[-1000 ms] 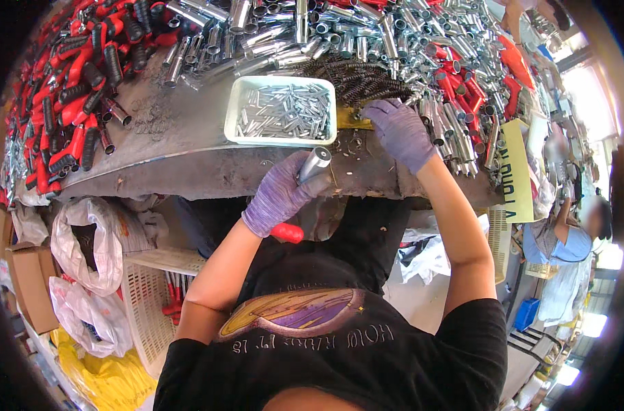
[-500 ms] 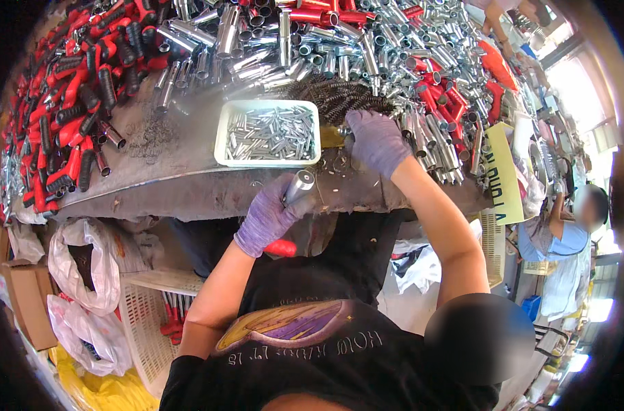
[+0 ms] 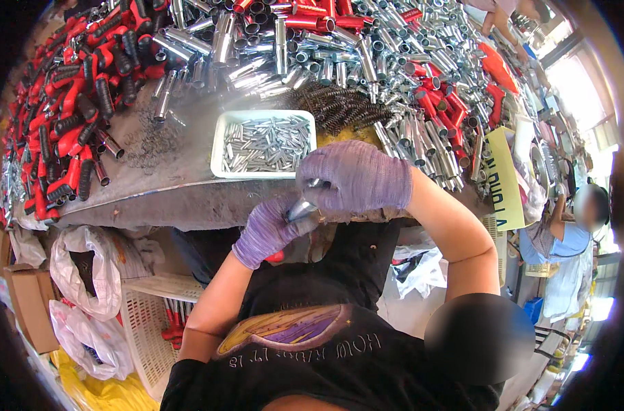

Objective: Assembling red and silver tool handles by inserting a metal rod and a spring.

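My left hand (image 3: 265,233), in a purple knit glove, is wrapped around a shiny metal tube (image 3: 300,209). A bit of red (image 3: 276,257) shows below that hand. Over the tube's upper end, my gloved right hand (image 3: 356,177) has its fingers bent and pressed together. A small silvery piece (image 3: 317,183) shows at those fingertips; whether it is separate from the tube, I cannot tell. Just beyond the hands stands a white plastic tray (image 3: 218,147) holding many small metal pins (image 3: 267,142). Dark coil springs (image 3: 336,106) lie heaped behind the tray.
Red-and-black handles (image 3: 69,130) are piled at the left of the bench (image 3: 189,147). Chrome tubes (image 3: 339,51) cover its far side, with red tubes among them. A yellow sign (image 3: 505,175) stands at right. Below left are a cream crate (image 3: 144,335) and plastic bags (image 3: 86,274).
My right hand has come from the spring heap, near and left, to the upper end of the tube. My left hand keeps hold of the tube, which is now tilted and partly covered.
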`<act>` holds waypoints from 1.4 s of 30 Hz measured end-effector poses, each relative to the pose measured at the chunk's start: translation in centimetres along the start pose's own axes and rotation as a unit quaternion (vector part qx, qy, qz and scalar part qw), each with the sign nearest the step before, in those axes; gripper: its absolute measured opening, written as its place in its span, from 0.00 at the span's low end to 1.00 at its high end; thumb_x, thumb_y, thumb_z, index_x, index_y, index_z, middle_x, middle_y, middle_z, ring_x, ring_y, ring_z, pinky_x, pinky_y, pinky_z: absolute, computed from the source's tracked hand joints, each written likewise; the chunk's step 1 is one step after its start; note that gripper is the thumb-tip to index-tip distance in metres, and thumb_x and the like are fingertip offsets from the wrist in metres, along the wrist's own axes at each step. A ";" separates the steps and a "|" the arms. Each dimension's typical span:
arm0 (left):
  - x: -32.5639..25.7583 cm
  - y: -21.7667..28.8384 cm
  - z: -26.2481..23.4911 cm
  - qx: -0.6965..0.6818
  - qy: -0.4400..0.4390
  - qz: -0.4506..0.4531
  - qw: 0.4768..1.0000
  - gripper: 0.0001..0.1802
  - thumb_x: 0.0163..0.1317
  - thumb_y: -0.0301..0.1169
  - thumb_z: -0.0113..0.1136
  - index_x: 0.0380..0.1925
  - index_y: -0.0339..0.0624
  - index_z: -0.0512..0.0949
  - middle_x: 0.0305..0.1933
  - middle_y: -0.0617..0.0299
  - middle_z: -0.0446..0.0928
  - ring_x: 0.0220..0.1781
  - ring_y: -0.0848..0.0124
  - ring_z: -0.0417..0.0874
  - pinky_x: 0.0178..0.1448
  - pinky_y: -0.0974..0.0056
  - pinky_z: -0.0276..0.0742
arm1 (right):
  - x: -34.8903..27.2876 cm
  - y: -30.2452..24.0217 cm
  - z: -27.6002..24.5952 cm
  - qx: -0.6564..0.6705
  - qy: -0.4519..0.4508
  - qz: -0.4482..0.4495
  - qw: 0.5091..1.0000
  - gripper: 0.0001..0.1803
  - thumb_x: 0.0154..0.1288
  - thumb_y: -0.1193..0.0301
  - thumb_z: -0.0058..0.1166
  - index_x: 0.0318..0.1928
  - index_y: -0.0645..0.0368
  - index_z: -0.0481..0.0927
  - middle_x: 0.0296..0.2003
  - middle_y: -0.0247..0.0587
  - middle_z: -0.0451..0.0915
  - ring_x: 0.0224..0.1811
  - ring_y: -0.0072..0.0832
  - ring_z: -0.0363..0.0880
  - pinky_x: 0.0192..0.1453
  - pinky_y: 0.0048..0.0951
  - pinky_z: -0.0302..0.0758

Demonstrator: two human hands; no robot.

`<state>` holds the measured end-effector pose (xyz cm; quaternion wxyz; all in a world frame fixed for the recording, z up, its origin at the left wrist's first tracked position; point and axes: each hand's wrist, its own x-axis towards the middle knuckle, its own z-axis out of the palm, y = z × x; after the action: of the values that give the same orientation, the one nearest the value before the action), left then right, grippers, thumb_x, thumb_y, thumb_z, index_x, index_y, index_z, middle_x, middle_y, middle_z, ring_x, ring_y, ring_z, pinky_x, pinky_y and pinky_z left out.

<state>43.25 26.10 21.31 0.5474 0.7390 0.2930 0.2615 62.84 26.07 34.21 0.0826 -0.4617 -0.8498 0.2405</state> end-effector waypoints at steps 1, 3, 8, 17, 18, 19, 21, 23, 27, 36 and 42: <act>0.0 -0.5 0.1 0.001 0.001 0.000 1.000 0.26 0.54 0.45 0.66 0.48 0.40 0.75 0.42 0.50 0.80 0.45 0.60 0.81 0.48 0.59 0.75 | 0.2 -0.2 0.0 -0.010 -0.004 0.013 1.000 0.12 0.56 0.63 0.53 0.37 0.55 0.78 0.30 0.48 0.78 0.35 0.45 0.79 0.40 0.41 0.75; -0.1 -1.7 0.3 -0.027 0.031 0.020 0.999 0.26 0.54 0.45 0.66 0.49 0.41 0.75 0.42 0.49 0.80 0.44 0.59 0.81 0.47 0.59 0.75 | 0.4 -0.7 0.1 -0.020 -0.009 0.025 0.999 0.12 0.56 0.62 0.53 0.36 0.55 0.78 0.28 0.48 0.78 0.33 0.46 0.80 0.38 0.42 0.75; 0.3 -0.2 0.1 -0.072 0.034 0.011 0.997 0.26 0.53 0.44 0.67 0.49 0.43 0.76 0.41 0.49 0.79 0.43 0.55 0.82 0.47 0.59 0.76 | 0.7 -0.5 0.8 -0.002 0.049 0.101 0.994 0.12 0.57 0.61 0.54 0.33 0.56 0.76 0.24 0.49 0.79 0.29 0.47 0.80 0.34 0.43 0.75; 0.5 -1.3 -0.2 -0.041 0.012 0.004 0.999 0.25 0.51 0.45 0.67 0.45 0.43 0.77 0.38 0.50 0.80 0.42 0.54 0.81 0.46 0.58 0.76 | 0.5 -1.0 1.1 -0.001 0.037 0.129 0.991 0.13 0.58 0.60 0.55 0.34 0.57 0.77 0.25 0.48 0.79 0.30 0.45 0.81 0.33 0.41 0.75; 0.5 -1.3 -0.2 -0.059 0.005 0.012 0.998 0.25 0.51 0.45 0.67 0.45 0.43 0.77 0.38 0.50 0.80 0.42 0.54 0.81 0.46 0.58 0.76 | 0.4 -1.1 1.3 -0.001 0.036 0.129 0.991 0.13 0.58 0.60 0.55 0.34 0.57 0.77 0.25 0.48 0.79 0.30 0.45 0.81 0.33 0.41 0.75; 0.4 -1.7 -0.2 -0.060 0.006 0.011 0.998 0.25 0.51 0.45 0.67 0.45 0.43 0.77 0.38 0.50 0.80 0.42 0.54 0.81 0.46 0.58 0.76 | 0.2 -1.4 1.5 -0.004 0.044 0.110 0.993 0.12 0.58 0.60 0.56 0.34 0.56 0.77 0.25 0.47 0.80 0.30 0.45 0.81 0.33 0.40 0.75; 0.1 -2.7 -0.1 -0.045 -0.005 0.021 0.999 0.24 0.50 0.43 0.68 0.45 0.44 0.77 0.39 0.50 0.80 0.42 0.55 0.82 0.47 0.59 0.76 | 0.2 -1.6 1.7 -0.007 0.052 0.093 0.994 0.12 0.58 0.60 0.56 0.34 0.56 0.77 0.25 0.47 0.80 0.30 0.45 0.81 0.34 0.39 0.76; 0.2 -2.3 -0.1 -0.059 -0.008 0.014 0.998 0.23 0.51 0.41 0.68 0.45 0.44 0.77 0.41 0.51 0.80 0.43 0.57 0.82 0.48 0.60 0.76 | 0.3 -1.7 1.7 0.012 0.062 0.108 0.992 0.12 0.58 0.60 0.56 0.34 0.56 0.77 0.26 0.47 0.80 0.30 0.44 0.81 0.34 0.39 0.76; 0.3 -1.4 -0.2 -0.117 -0.007 0.014 0.993 0.22 0.52 0.38 0.68 0.47 0.44 0.77 0.44 0.55 0.80 0.46 0.65 0.81 0.52 0.62 0.74 | 0.5 -2.1 1.7 0.020 0.076 0.139 0.987 0.13 0.58 0.60 0.56 0.34 0.57 0.77 0.26 0.47 0.80 0.31 0.44 0.81 0.35 0.38 0.77; -0.1 0.5 -1.0 -0.024 0.003 -0.010 1.000 0.25 0.53 0.39 0.67 0.50 0.42 0.75 0.45 0.54 0.79 0.47 0.64 0.80 0.53 0.61 0.73 | 0.0 0.0 2.5 0.093 0.105 0.070 0.988 0.17 0.59 0.57 0.56 0.38 0.59 0.78 0.28 0.51 0.80 0.32 0.45 0.81 0.37 0.38 0.78; 0.8 -0.2 -0.7 -0.018 -0.005 -0.024 1.000 0.28 0.53 0.46 0.66 0.51 0.44 0.74 0.44 0.51 0.79 0.45 0.56 0.81 0.51 0.59 0.75 | 0.1 0.2 2.5 0.224 0.096 0.175 0.954 0.15 0.57 0.61 0.58 0.36 0.60 0.78 0.29 0.52 0.80 0.31 0.44 0.81 0.36 0.38 0.77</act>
<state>43.23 27.19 21.35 0.5682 0.7232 0.3029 0.2498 62.00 25.42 31.91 0.2219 -0.5941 -0.6678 0.3897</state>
